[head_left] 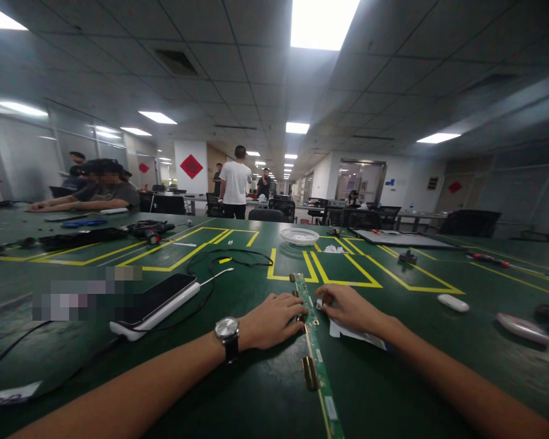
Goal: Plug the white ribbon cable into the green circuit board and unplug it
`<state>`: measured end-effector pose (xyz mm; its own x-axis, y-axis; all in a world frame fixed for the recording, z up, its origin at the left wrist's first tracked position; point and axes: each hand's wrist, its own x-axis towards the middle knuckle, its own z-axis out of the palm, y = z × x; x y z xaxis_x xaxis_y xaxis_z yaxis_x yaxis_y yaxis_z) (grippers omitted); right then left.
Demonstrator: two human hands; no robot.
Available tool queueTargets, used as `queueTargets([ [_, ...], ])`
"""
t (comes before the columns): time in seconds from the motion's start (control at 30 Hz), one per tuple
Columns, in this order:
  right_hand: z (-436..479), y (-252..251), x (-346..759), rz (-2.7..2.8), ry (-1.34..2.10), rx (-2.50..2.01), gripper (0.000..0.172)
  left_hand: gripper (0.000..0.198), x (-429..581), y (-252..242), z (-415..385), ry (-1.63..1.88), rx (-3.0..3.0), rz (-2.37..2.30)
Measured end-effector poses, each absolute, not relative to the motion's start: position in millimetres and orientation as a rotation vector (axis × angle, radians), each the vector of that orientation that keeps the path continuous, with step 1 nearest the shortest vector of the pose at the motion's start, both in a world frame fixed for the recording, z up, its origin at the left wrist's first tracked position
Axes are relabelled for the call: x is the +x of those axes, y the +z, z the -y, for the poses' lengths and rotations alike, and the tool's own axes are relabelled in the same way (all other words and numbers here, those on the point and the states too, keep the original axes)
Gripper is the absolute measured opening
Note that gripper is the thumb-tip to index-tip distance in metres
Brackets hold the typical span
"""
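A long, narrow green circuit board point(318, 347) lies lengthwise on the green table, with brown-gold flex tabs point(309, 373) along its left edge. My left hand point(274, 318), with a watch on its wrist, holds the board from the left, fingertips and thumb at its edge. To the right of the board, my right hand point(350, 308) has thumb and fingers closed together around a small white piece point(319, 303), close to the board's edge. What that piece is cannot be made out. Beneath my right hand lies a white sheet point(354, 334), partly covered by it.
Left of my hands, a phone point(160, 299) rests on a white block among black cables. A white basket point(299, 236) stands ahead, near yellow tape outlines. On the right are a white oval object point(452, 303) and a screwdriver point(487, 259). A person point(112, 186) sits at far left.
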<state>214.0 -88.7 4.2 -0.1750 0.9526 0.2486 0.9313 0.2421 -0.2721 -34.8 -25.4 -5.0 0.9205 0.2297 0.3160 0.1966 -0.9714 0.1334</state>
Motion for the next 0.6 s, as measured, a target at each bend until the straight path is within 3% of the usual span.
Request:
queueTargets([
  [0.6, 74.5, -2.5, 214.0, 2.262, 0.058, -1.486, 0.026, 0.033, -32.5, -7.2, 17.6, 0.416, 2.918, -0.285],
])
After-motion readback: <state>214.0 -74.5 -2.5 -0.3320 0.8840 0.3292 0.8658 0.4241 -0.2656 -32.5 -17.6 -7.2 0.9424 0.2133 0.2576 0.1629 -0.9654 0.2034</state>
